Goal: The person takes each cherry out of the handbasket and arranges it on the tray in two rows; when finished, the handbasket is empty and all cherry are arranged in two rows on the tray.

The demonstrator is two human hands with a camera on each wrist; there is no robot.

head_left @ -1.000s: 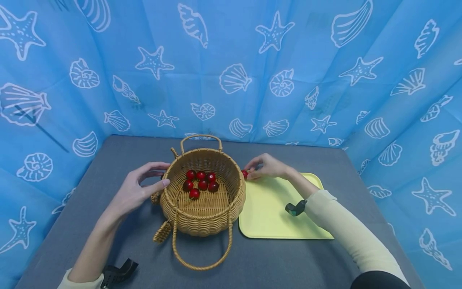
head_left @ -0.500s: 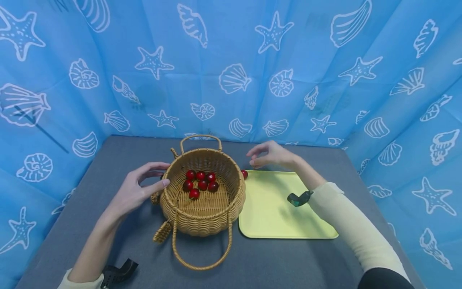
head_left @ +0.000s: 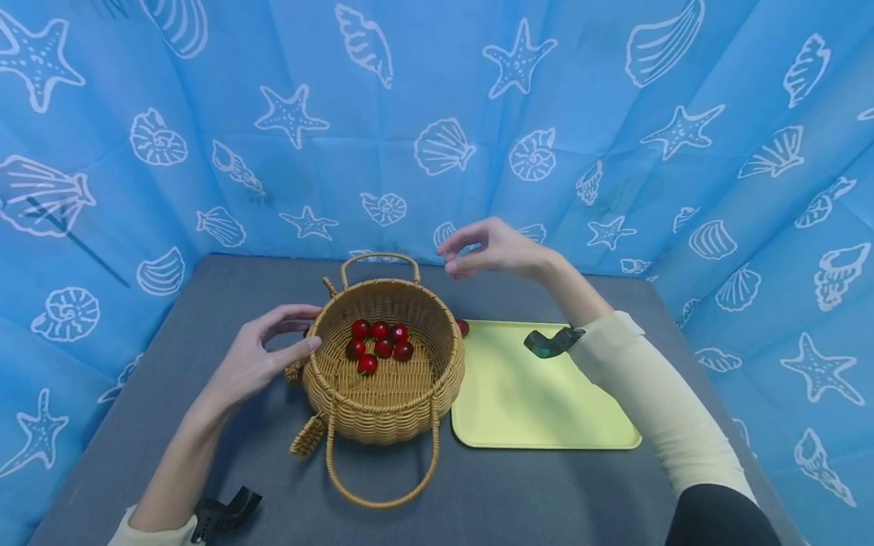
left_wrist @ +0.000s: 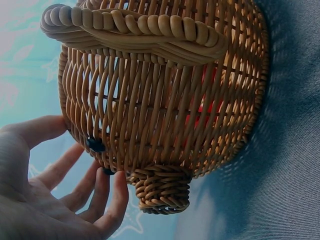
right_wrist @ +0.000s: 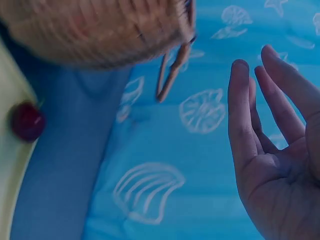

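A round wicker basket (head_left: 382,425) stands on the table with several dark red cherries (head_left: 367,365) on its floor. My left hand (head_left: 262,356) rests on the basket's left side, its thumb at the rim; the fingers (left_wrist: 115,210) are spread along the outer wall near a small woven knob (left_wrist: 162,190). Raised behind and right of the basket, my right hand (head_left: 495,246) holds nothing, its fingers loosely bent. One more cherry (right_wrist: 27,121) lies at the far left corner of the yellow tray (head_left: 539,394), partly hidden by the basket in the head view.
One basket handle (head_left: 382,504) lies folded out toward the front, while another handle (head_left: 379,258) stands up at the back. The tray sits right beside the basket on the grey table (head_left: 519,493). A blue shell-patterned curtain (head_left: 437,91) hangs behind and around the table.
My right hand has let go of the cherry at the tray's corner and risen up and away toward the back. The left hand and basket have stayed in place.
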